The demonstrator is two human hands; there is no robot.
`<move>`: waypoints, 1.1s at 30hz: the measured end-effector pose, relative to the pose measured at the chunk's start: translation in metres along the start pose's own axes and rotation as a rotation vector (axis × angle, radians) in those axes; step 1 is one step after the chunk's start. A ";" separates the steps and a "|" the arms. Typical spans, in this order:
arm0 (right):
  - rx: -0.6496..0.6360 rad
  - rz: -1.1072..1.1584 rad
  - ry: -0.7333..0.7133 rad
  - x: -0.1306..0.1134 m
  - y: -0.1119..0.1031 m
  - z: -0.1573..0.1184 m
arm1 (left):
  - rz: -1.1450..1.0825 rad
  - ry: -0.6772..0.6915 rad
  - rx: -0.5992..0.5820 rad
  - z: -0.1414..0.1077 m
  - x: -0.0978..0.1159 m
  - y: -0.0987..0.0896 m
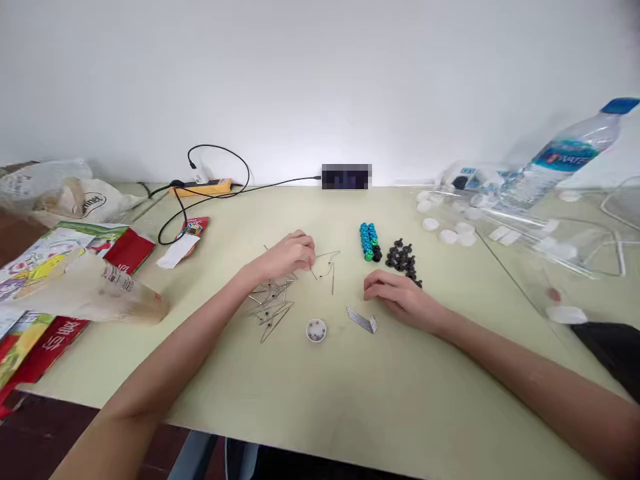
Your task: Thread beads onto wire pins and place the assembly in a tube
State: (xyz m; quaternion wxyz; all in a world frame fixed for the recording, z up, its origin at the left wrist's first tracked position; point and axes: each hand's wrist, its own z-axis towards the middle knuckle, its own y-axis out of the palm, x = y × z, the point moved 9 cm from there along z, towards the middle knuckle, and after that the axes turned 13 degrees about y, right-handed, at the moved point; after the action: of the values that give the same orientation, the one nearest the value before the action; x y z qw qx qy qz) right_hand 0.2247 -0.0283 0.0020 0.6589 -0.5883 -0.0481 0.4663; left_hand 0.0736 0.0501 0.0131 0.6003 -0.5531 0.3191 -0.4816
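Observation:
My left hand point(293, 255) hovers at the upper edge of a loose heap of bent thin metal rods point(273, 310). Its fingertips are pinched on one thin metal rod, whose lower end sticks out below them. My right hand point(397, 295) rests on the table with loosely bent fingers slightly apart and nothing visible in them. Just left and below it lies a neat row of bent metal rods point(361, 320), side by side. A small round white cap point(316, 330) holding several tiny dark pieces sits between the hands. Beyond my right hand are black plastic pieces point(400, 257) and rows of blue, green and black pieces point(369, 241).
Snack packets point(130, 250) and a plastic bag cover the table's left side. A yellow power strip point(205, 188) with black cables lies by the wall, near a blurred-out device point(347, 177). White caps point(449, 237), clear plastic packaging and a tilted water bottle point(565, 157) occupy the right.

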 end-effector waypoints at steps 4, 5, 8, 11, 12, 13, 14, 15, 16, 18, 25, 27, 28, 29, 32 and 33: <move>-0.015 -0.022 -0.003 -0.003 0.001 -0.001 | 0.040 0.038 -0.116 0.000 0.011 0.006; -0.012 -0.030 -0.005 -0.003 0.001 -0.002 | 0.059 0.027 -0.137 0.000 0.012 0.006; -0.003 -0.044 -0.006 -0.002 0.001 -0.002 | 0.043 -0.071 -0.118 -0.001 0.010 0.002; -0.001 -0.018 0.012 0.000 -0.001 -0.002 | -0.194 -0.174 0.083 0.001 0.012 -0.009; -0.003 0.002 0.022 0.000 -0.001 -0.002 | -0.315 -0.193 0.186 0.002 0.014 -0.013; -0.003 0.028 0.038 0.000 -0.002 -0.001 | -0.449 -0.205 0.298 0.003 0.016 -0.016; 0.000 0.058 0.063 0.001 -0.004 0.000 | -0.593 -0.206 0.401 0.004 0.020 -0.018; 0.006 0.091 0.101 0.002 -0.006 0.001 | -0.723 -0.201 0.460 0.007 0.025 -0.016; 0.016 0.128 0.150 0.004 -0.008 0.002 | -0.818 -0.193 0.477 0.010 0.031 -0.012; 0.037 0.209 0.260 0.007 -0.011 0.004 | -0.897 -0.173 0.463 0.016 0.045 -0.005; -0.053 0.487 0.499 0.004 -0.002 0.002 | -0.810 -0.175 0.387 0.024 0.074 0.005; -0.069 0.526 0.524 0.003 0.000 0.001 | -0.753 -0.175 0.418 0.024 0.076 0.001; -0.069 0.534 0.534 0.004 0.001 0.001 | -0.728 -0.168 0.426 0.023 0.077 0.001; -0.062 0.528 0.546 0.006 0.001 0.001 | -0.711 -0.159 0.426 0.024 0.078 0.001; -0.017 0.382 0.574 0.017 -0.001 0.001 | -0.688 -0.151 0.376 0.025 0.078 0.009; -0.001 0.309 0.565 0.019 -0.002 0.001 | -0.679 -0.156 0.352 0.026 0.077 0.014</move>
State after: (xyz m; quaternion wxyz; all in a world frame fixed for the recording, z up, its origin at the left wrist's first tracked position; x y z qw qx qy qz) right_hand 0.2359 -0.0143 -0.0051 0.5673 -0.6952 0.2262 0.3791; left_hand 0.1257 -0.0136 0.0160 0.5148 -0.5508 -0.0163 -0.6567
